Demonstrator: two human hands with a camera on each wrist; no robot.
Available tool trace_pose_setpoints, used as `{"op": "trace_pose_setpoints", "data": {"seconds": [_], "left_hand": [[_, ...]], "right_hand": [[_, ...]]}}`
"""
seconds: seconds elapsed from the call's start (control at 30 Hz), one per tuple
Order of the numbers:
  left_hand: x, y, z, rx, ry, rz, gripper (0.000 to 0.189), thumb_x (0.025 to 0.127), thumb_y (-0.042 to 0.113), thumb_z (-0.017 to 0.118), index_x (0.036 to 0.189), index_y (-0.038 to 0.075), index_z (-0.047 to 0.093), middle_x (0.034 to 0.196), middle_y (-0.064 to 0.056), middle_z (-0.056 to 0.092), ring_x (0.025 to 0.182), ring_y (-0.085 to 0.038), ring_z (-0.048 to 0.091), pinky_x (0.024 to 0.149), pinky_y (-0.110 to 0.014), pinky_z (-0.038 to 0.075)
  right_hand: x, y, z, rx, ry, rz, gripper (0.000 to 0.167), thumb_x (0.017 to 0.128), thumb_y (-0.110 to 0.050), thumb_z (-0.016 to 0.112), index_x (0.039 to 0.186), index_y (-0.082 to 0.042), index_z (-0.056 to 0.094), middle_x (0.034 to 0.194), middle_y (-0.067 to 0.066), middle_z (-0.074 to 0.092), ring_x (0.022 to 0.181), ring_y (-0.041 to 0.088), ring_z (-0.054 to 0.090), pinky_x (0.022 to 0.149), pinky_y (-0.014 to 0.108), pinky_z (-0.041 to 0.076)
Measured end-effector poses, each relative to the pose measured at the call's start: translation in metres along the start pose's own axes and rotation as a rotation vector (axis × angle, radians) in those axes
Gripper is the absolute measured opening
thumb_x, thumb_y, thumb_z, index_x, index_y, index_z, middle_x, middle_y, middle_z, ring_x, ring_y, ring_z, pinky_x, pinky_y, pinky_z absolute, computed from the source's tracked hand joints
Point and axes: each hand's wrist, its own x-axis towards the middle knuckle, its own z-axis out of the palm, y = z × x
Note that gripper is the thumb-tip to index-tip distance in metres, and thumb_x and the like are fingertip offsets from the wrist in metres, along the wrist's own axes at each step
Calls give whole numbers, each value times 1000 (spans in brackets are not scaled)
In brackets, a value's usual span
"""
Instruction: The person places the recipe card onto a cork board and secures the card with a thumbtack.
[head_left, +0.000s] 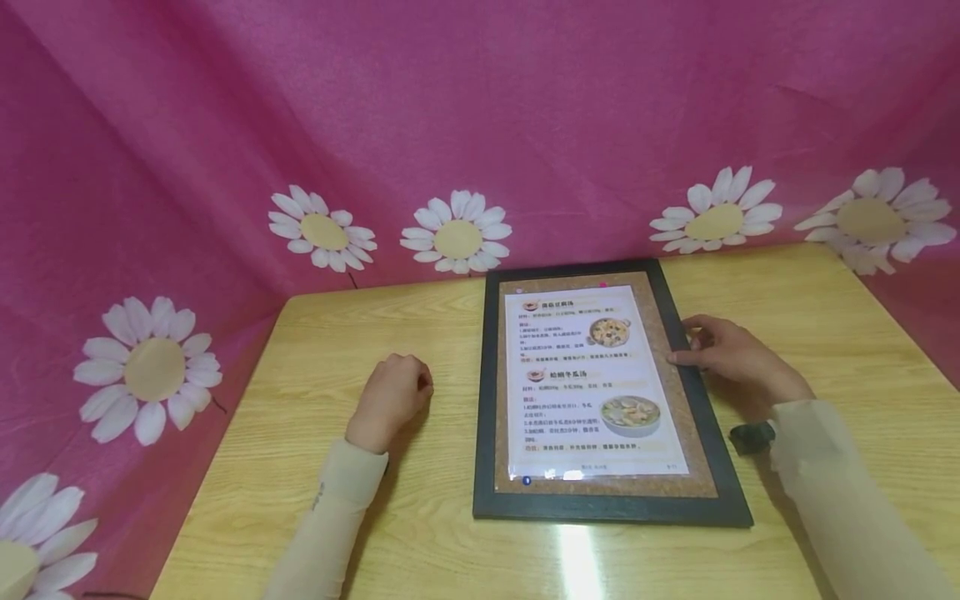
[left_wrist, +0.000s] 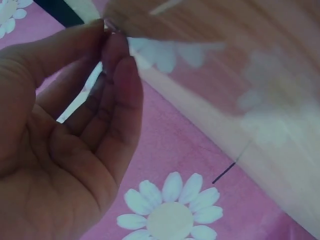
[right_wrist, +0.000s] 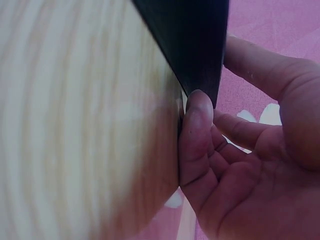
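Observation:
A black-framed cork board (head_left: pixel 487 417) lies flat on the table. Pinned on it is a recipe sheet (head_left: pixel 551 458) with Chinese text and two pictures of soup bowls. Along the board's right side, my right hand (head_left: pixel 738 358) pinches the frame, thumb on the top face. In the right wrist view its curled fingers (right_wrist: pixel 197 130) meet the dark frame edge (right_wrist: pixel 195 50). To the left of the board, my left hand (head_left: pixel 392 396) rests on the table, loosely curled and holding nothing. Its thumb and fingertips come close together in the left wrist view.
The wooden table (head_left: pixel 300 375) backs onto a pink curtain (head_left: pixel 450 100) printed with large white daisies, which also hangs down its left side. Several coloured pins (head_left: pixel 527 480) stick in the cork. A small black device (head_left: pixel 752 436) sits at the right wrist.

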Motion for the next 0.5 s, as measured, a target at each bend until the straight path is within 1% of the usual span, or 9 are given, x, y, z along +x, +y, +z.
{"op": "trace_pose_setpoints", "data": {"seconds": [0.1, 0.13, 0.2, 0.27, 0.33, 0.4, 0.43, 0.5], "left_hand": [[-1, 2, -2, 8, -30, -15, 11, 88, 5, 78, 78, 9, 77, 78, -3, 71, 70, -16, 59, 68, -31, 52], [-1, 3, -3, 11, -41, -18, 15, 87, 2, 76, 74, 9, 75, 73, -2, 66, 67, -16, 54, 64, -30, 47], [-2, 4, -4, 22, -49, -17, 24, 85, -4, 69, 66, 10, 71, 68, -1, 58, 65, -16, 46, 61, -29, 39], [-3, 5, -5, 37, -47, -15, 29, 83, -8, 64, 61, 11, 67, 65, -1, 52, 65, -18, 41, 60, -29, 35], [-4, 7, -5, 51, -39, -15, 30, 83, -8, 63, 59, 10, 66, 64, 0, 52, 64, -18, 41, 58, -29, 35], [-4, 8, -4, 67, -31, -17, 30, 84, -7, 65, 60, 11, 66, 64, 0, 55, 63, -17, 41, 58, -29, 37], [-4, 8, -3, 73, -26, -16, 29, 85, -6, 65, 60, 10, 67, 64, 0, 57, 63, -16, 42, 58, -29, 38], [-4, 8, -2, 81, -25, -22, 28, 85, -4, 66, 61, 10, 67, 64, -1, 59, 62, -16, 43, 58, -30, 40]], "right_hand": [[1, 1, -1, -13, -2, 4, 83, 97, -40, 73, 156, 1, 31, 118, 17, 52, 111, 30, 50, 83, 30, 46], [1, 1, -1, -14, -1, 6, 83, 97, -39, 73, 156, 1, 32, 118, 17, 52, 110, 30, 50, 83, 31, 46], [2, 1, -1, -45, 5, -5, 82, 97, -39, 74, 155, 3, 32, 117, 17, 53, 109, 30, 51, 82, 31, 47], [2, 0, -2, -75, 13, -19, 81, 97, -38, 73, 154, 4, 34, 115, 18, 54, 107, 30, 53, 81, 31, 48], [2, 0, -2, -96, 21, -30, 81, 97, -38, 74, 153, 6, 35, 113, 18, 55, 106, 30, 53, 80, 31, 48], [2, -1, -2, -85, 20, -27, 81, 97, -38, 74, 153, 5, 35, 113, 17, 55, 106, 30, 53, 81, 31, 48], [1, -1, -1, -50, 13, -17, 82, 97, -39, 74, 154, 3, 34, 114, 17, 54, 107, 30, 53, 81, 30, 48], [1, -1, 0, -44, 15, -15, 82, 97, -38, 74, 155, 3, 33, 115, 17, 53, 107, 30, 52, 81, 30, 47]]}}
